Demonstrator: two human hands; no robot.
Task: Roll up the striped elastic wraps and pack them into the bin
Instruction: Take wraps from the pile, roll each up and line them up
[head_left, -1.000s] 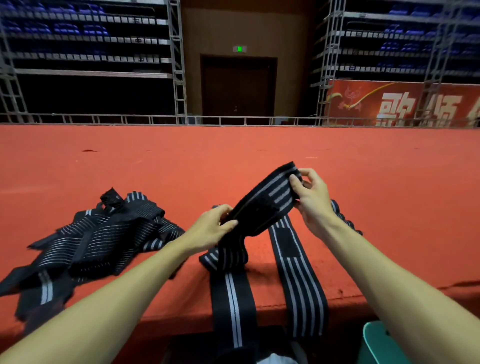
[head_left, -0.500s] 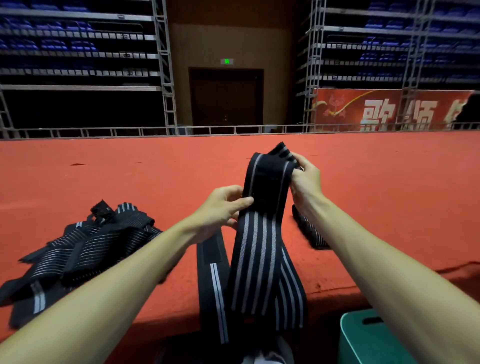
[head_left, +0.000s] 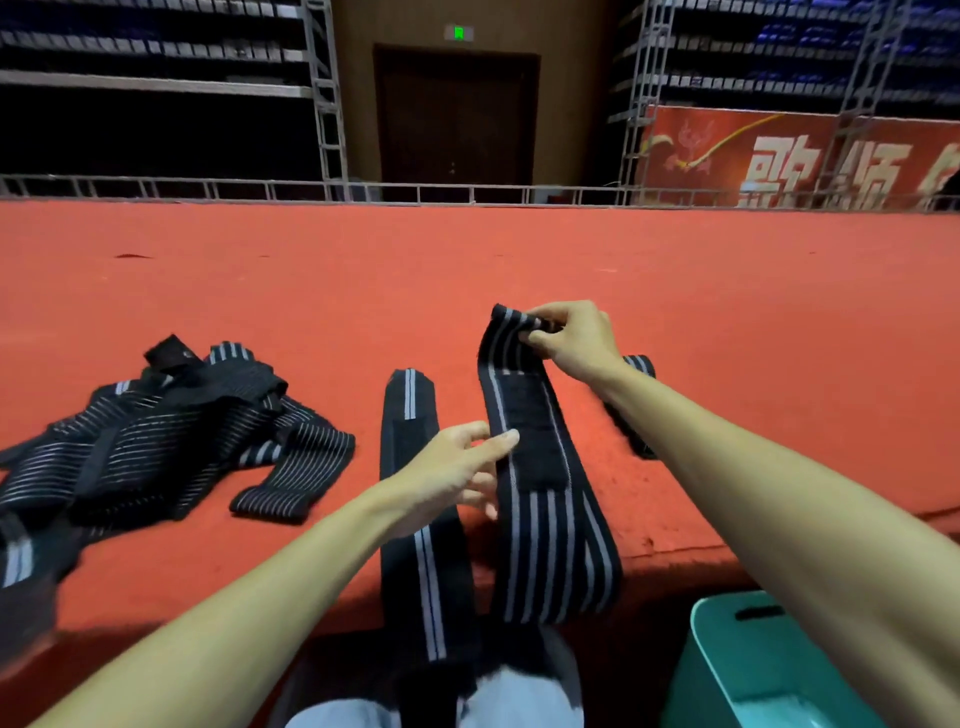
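Note:
A black wrap with white stripes lies lengthwise over the red platform's front edge, its black fastening patch facing up. My right hand pinches its far end, which is folded over. With fingers stretched out, my left hand touches the wrap's left edge near the middle. A second striped wrap lies flat just left of it, partly under my left hand. A heap of more striped wraps sits at the left. The teal bin stands below the platform edge at the lower right.
Another wrap lies behind my right forearm, mostly hidden. The red carpeted platform stretches far ahead to a metal railing. My lap shows under the hanging wrap ends.
The wrap held up in the air has been laid down flat on the platform. My right hand now pinches its far end lower down, and my left hand let go and opened.

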